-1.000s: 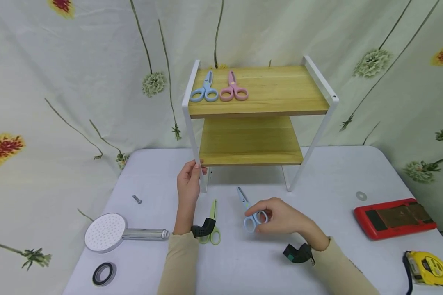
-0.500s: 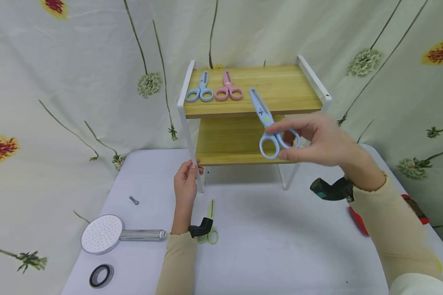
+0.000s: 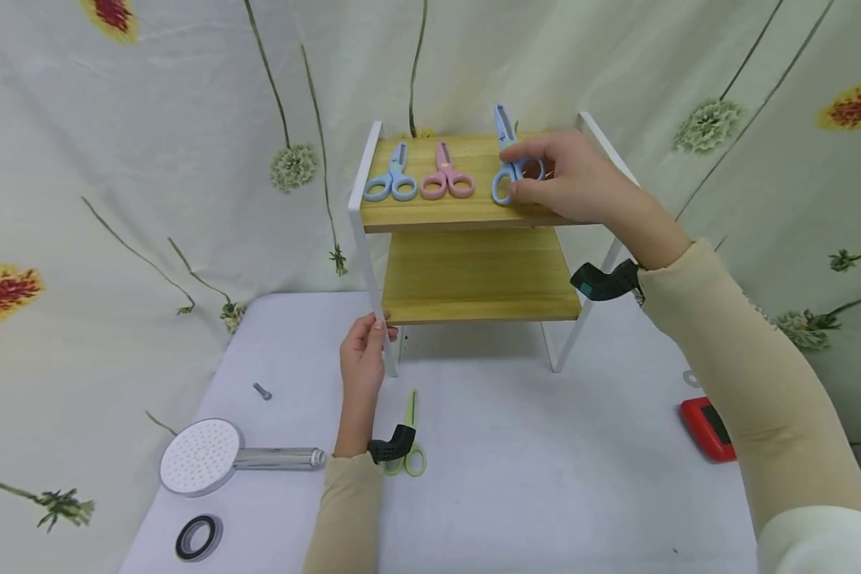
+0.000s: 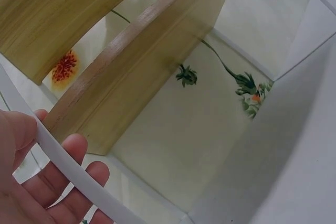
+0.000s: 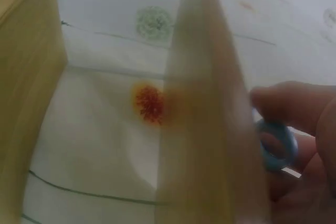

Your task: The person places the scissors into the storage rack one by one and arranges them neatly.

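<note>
From the head view I see my right hand [image 3: 570,179] at the upper centre of the frame, over the top board of the two-tier wooden shelf with the white metal frame [image 3: 473,209]. It pinches the light blue plastic-handled scissors [image 3: 508,155] by the finger loops, thumb and fingers curled round the rings, blades closed and pointing away toward the flowered curtain. The loops sit at or just above the board, near its front edge; I cannot tell whether they touch. In the right wrist view the blue ring [image 5: 275,142] shows between my fingers, blurred behind the board's edge.

I judge these scissors light and stiff, with smooth plastic that may slip a little, so the loops are the sensible place to hold, well away from the blades.

Left of them on the same board lie a second pair of blue scissors [image 3: 392,177] and a pink pair [image 3: 445,175], side by side.

My left hand [image 3: 362,359], lower centre, wraps the shelf's white front-left leg [image 4: 73,174], fingers curled round it. Near that wrist a green pair of scissors [image 3: 409,438] lies on the white counter [image 3: 545,478].
</note>
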Demonstrator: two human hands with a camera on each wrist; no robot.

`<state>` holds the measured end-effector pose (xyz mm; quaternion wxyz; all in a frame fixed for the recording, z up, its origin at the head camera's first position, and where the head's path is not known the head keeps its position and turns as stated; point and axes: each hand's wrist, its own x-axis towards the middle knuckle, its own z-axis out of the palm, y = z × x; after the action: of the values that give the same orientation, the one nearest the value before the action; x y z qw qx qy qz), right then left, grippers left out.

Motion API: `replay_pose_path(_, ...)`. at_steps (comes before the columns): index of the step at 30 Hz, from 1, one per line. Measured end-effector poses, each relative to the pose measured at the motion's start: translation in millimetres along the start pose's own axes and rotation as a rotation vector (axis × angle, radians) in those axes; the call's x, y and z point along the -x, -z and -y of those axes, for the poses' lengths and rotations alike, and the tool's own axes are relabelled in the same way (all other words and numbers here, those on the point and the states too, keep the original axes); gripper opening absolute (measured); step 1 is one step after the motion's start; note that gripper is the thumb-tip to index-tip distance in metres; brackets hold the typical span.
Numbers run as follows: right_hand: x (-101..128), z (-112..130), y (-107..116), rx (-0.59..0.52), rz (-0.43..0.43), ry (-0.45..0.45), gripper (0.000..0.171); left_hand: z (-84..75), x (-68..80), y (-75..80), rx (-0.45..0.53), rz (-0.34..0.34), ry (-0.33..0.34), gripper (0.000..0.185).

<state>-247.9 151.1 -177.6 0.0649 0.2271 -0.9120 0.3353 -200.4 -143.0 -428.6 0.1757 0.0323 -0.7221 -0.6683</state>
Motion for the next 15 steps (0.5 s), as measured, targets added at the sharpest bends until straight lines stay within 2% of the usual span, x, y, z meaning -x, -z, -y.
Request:
replay_pose_path(4, -9, -9, -4, 0.040, -0.002, -0.043, 0.047, 1.5, 1.0, -0.7, -0.001, 0.011, 0.021, 0.028)
replay_pose_path(9, -14, -13, -7, 0.056, -0.008, -0.029, 0.045, 1.4, 0.3, 0.3, 0.024, 0.013, 0.003, 0.028)
replay_pose_path(15, -15, -13, -12, 0.188, 0.024, -0.013, 0.040, 1.2, -0.7, 1.5, 0.038, 0.018, -0.008, 0.028)
